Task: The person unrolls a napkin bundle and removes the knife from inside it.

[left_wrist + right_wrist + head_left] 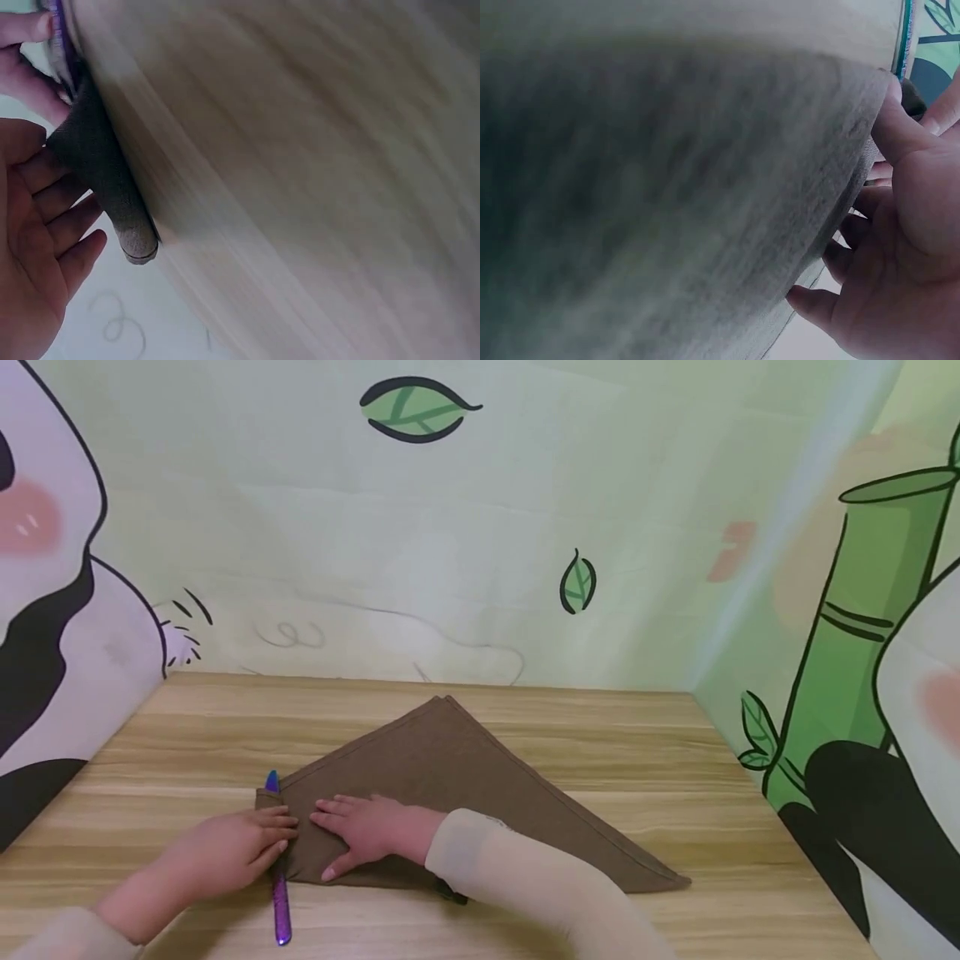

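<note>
A dark brown cloth (pixel 465 760) lies folded into a large triangle, its peak pointing away from me. At its left end, a narrow fold wraps over a shiny purple and blue table knife (pixel 281 910); its blue tip shows above the fold and its purple handle below. My left hand (pixel 228 852) rests on this fold, fingers laid across the cloth over the knife. Just right of it, my right hand (pixel 367 828) presses the cloth with spread fingers. In the left wrist view, the rolled cloth end (pixel 112 172) touches the fingers. The knife's middle is hidden.
The wood-grain table (pixel 585 727) ends at a wall covering (pixel 300 510) printed with leaves, pandas and bamboo. A small dark piece (pixel 452 893) pokes out from the cloth's near edge beside my right sleeve.
</note>
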`<action>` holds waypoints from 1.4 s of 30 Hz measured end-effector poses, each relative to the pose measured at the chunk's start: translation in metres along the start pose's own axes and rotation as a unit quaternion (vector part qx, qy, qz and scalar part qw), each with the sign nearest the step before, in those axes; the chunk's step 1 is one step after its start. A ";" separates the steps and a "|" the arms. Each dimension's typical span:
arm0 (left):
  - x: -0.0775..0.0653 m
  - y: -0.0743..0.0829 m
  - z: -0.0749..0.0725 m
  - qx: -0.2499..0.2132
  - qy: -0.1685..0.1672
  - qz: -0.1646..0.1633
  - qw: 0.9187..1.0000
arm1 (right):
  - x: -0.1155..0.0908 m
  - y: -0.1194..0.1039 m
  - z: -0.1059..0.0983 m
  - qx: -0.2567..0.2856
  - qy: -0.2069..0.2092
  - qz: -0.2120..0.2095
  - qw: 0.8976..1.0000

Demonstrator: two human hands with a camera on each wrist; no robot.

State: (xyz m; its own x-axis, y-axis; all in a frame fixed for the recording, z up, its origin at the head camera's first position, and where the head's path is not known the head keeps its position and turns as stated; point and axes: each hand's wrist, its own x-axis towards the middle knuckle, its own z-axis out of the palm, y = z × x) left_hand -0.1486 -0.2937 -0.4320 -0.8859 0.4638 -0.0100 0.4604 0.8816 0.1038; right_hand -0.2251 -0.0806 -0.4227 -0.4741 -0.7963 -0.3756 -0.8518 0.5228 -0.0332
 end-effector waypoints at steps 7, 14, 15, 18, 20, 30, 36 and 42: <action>-0.005 -0.003 0.001 0.031 0.039 0.017 0.999 | 0.002 0.001 0.005 -0.003 0.005 0.012 1.000; -0.020 -0.009 -0.001 0.025 0.044 -0.016 0.999 | 0.000 -0.001 0.007 -0.004 0.009 0.012 1.000; -0.023 -0.010 -0.001 0.026 0.045 -0.021 0.998 | 0.000 -0.001 0.008 -0.006 0.008 0.012 1.000; -0.030 -0.013 0.002 0.033 0.055 -0.027 0.998 | 0.001 -0.002 0.008 -0.007 0.006 0.011 1.000; -0.035 -0.014 0.004 0.031 0.063 -0.036 0.997 | 0.002 -0.003 0.009 -0.008 0.005 0.011 1.000; -0.042 -0.017 0.007 -0.008 0.076 -0.085 0.993 | -0.002 0.000 0.006 -0.001 0.006 0.017 1.000; -0.034 -0.012 0.003 0.002 0.082 -0.065 0.995 | -0.002 0.002 0.007 0.009 0.009 0.014 1.000; -0.023 -0.006 0.006 0.025 0.059 -0.017 0.998 | -0.001 -0.001 0.007 0.006 0.008 0.011 1.000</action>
State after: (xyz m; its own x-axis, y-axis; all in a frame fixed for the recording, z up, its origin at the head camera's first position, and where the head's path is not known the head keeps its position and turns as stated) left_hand -0.1303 -0.3093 -0.4381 -0.9001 0.4228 0.1053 0.4297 0.9013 0.0546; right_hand -0.2220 -0.0785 -0.4283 -0.4959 -0.7900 -0.3605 -0.8389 0.5430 -0.0359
